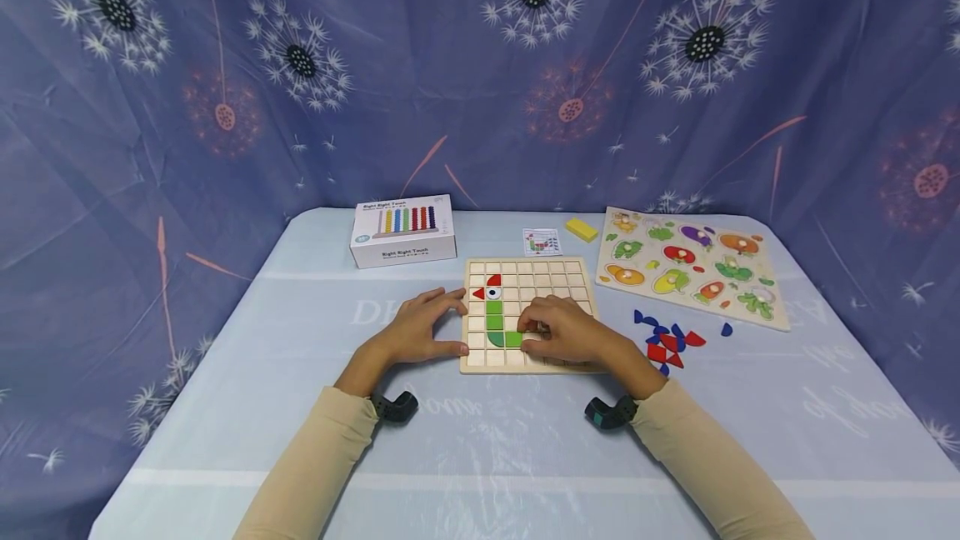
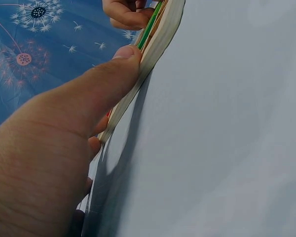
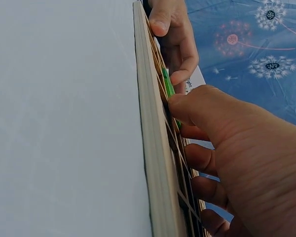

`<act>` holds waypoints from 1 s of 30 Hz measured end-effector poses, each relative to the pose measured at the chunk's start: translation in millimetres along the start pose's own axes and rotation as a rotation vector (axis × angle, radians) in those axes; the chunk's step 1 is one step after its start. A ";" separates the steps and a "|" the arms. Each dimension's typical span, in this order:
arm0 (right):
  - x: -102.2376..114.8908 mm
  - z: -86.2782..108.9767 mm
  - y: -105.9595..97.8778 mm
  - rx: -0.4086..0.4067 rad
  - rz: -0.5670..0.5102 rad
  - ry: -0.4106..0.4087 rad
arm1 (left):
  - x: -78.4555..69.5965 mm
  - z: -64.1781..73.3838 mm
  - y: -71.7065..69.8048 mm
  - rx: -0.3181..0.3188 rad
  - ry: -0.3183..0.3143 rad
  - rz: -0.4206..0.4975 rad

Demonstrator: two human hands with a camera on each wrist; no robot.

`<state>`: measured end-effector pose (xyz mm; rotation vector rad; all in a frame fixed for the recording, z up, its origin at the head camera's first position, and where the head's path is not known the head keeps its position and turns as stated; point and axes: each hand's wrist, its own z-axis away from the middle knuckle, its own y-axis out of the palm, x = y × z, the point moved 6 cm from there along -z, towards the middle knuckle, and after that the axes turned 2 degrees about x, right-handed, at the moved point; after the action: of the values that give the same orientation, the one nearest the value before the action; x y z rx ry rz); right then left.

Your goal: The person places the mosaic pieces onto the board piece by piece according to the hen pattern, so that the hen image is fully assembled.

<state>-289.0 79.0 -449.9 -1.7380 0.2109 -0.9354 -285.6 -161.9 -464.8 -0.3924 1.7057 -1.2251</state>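
A wooden grid board lies on the table, bearing a red quarter-round, a red triangle, an eye tile, green squares and a dark green curved tile. My left hand rests at the board's left edge, its thumb straight against the rim and its fingers farther up that side. With thumb and forefinger, my right hand pinches a green square tile in the lower row. The right palm hides the board's lower right cells.
Red and blue pieces lie loosely right of the board. A vegetable puzzle board stands at the back right. Behind the grid are a pattern card, a yellow block and a white toy box.
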 end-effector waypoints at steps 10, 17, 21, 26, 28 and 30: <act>0.1 4.3 -2.3 0.016 0.024 -0.010 | 1.7 -0.5 0.6 -0.001 0.005 -0.006; -6.3 38.8 -27.7 -0.027 -0.004 -0.057 | 1.7 -0.4 -0.8 -0.001 -0.002 -0.004; -23.4 73.0 -49.1 -0.086 0.007 -0.041 | 1.1 -0.6 -1.4 0.005 -0.009 -0.004; -46.5 116.0 -63.8 -0.135 0.056 0.049 | 0.7 -0.3 -1.8 0.012 -0.019 -0.001; -52.3 129.4 -64.8 -0.140 0.075 0.077 | 0.4 0.1 -1.9 0.011 -0.016 0.005; -55.5 139.8 -64.2 -0.147 0.093 0.090 | 0.0 0.7 -1.4 0.008 -0.012 0.008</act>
<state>-251.1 237.2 -433.4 -1.8051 0.4248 -0.9510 -285.3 -162.9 -463.6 -0.3866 1.6902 -1.2211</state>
